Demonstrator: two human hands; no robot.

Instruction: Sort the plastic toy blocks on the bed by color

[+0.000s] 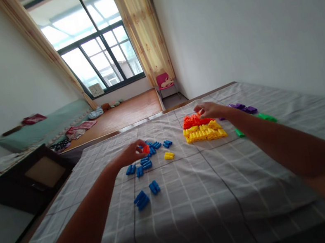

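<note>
My left hand (130,153) pinches a small orange-red plastic piece (146,149) above a scatter of blue pieces (146,164), which look like short tubes joined side by side. At the far middle of the bed-like surface, my right hand (210,110) is at the top of an orange-red pile (190,121). Its fingers are bent together around orange-red there; the exact piece is partly hidden. Directly in front of that pile sit stacked yellow pieces (205,134) in a row. One loose yellow piece (169,155) lies between the blue ones and the stack.
A grey checked cloth (195,199) covers the surface, with wrinkles. Purple pieces (243,108) and green pieces (266,117) lie beyond my right forearm. Two blue clusters (141,200) are nearer me. A dark cabinet (31,178) stands left, a pink chair (165,80) far back.
</note>
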